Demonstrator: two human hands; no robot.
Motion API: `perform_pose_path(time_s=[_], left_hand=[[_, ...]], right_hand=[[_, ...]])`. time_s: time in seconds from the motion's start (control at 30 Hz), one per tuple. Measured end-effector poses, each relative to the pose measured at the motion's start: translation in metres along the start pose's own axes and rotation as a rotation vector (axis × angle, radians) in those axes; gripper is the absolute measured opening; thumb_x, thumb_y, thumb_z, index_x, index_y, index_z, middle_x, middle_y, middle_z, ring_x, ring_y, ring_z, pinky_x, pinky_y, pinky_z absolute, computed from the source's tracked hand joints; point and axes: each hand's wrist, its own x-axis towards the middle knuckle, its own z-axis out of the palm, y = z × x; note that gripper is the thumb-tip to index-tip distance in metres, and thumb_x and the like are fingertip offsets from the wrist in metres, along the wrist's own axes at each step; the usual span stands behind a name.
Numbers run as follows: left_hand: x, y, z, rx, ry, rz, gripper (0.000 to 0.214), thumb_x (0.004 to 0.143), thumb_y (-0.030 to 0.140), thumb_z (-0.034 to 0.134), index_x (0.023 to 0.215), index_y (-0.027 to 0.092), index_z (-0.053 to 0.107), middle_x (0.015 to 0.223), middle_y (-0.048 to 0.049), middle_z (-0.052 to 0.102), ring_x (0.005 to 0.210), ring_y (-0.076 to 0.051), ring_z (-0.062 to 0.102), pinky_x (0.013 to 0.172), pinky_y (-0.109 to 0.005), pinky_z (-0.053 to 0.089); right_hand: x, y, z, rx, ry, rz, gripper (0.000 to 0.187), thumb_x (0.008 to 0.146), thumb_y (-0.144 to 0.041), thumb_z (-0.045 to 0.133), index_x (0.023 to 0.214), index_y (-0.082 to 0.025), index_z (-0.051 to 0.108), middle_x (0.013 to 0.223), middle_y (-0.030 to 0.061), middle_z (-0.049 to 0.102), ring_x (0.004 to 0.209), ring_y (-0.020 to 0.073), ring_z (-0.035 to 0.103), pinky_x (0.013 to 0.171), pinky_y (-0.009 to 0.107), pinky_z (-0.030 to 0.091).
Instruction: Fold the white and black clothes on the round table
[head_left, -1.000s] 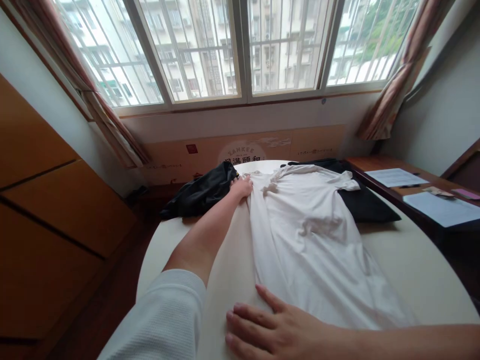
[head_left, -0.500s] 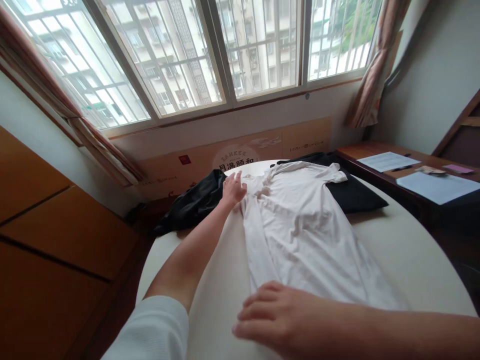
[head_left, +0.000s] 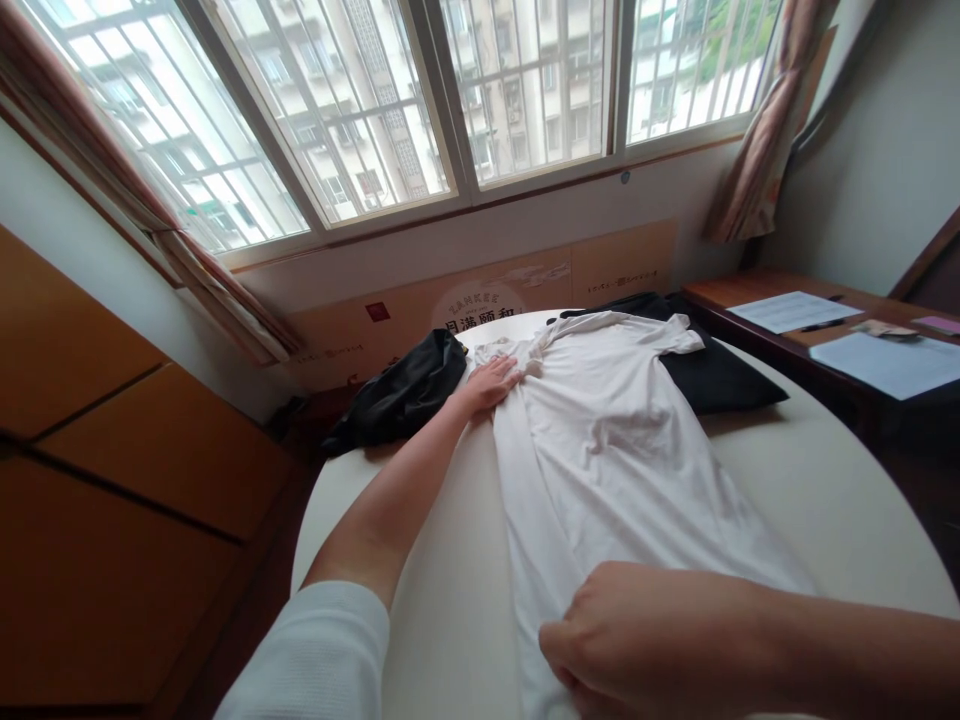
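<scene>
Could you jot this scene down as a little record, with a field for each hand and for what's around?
Surface: pale table with a curved edge
Garment: white shirt, spread out, wrinkled
Left hand: resting on the shirt's far left part, fingers extended
Right hand: curled at the shirt's near end; fingertips hidden, grip unclear
Far left: black bundle
Far right: black item, partly under the shirt
Side desk: papers
Background: barred window, curtains
</scene>
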Motion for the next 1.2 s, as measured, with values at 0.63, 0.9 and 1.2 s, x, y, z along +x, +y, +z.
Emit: perform_pose_path(time_s=[0.63, 0.9, 1.2], left_hand=[[-0.124, 0.041, 0.014, -0.236, 0.431, -0.059, 0.008, 0.097, 0.02, 0.051, 0.095, 0.021, 0.059, 0.083, -0.002, 0.066, 0.077, -0.02, 0.063, 0.075, -0.031, 0.046], [-0.158, 0.065, 0.017, -0.383, 0.315, -0.017, 0.031, 0.095, 0.027, 0.056, 0.123, 0.022, 0.045, 0.072, 0.008, 0.051, 0.066, -0.017, 0.055, 0.066, -0.029, 0.039], [-0.155, 0.065, 0.016, -0.518, 0.409, 0.038, 0.033, 0.084, 0.013, 0.055, 0.113, 0.023, 0.044, 0.072, 0.0092, 0.045, 0.064, -0.014, 0.049, 0.063, -0.027, 0.036]], right_hand=[[-0.007, 0.026, -0.002, 0.168, 0.149, 0.127, 0.036, 0.091, -0.021, 0.06, 0.126, -0.026, 0.069, 0.1, 0.007, 0.076, 0.09, 0.0247, 0.071, 0.071, 0.03, 0.044], [-0.013, 0.035, -0.029, 0.875, -0.013, 0.113, 0.023, 0.09, -0.024, 0.063, 0.11, -0.017, 0.07, 0.068, -0.0028, 0.066, 0.06, 0.013, 0.066, 0.062, 0.023, 0.052], [-0.009, 0.051, -0.015, 0.591, -0.312, 0.2, 0.012, 0.078, -0.015, 0.064, 0.087, -0.02, 0.07, 0.062, -0.0058, 0.067, 0.063, 0.0141, 0.069, 0.065, 0.022, 0.05]])
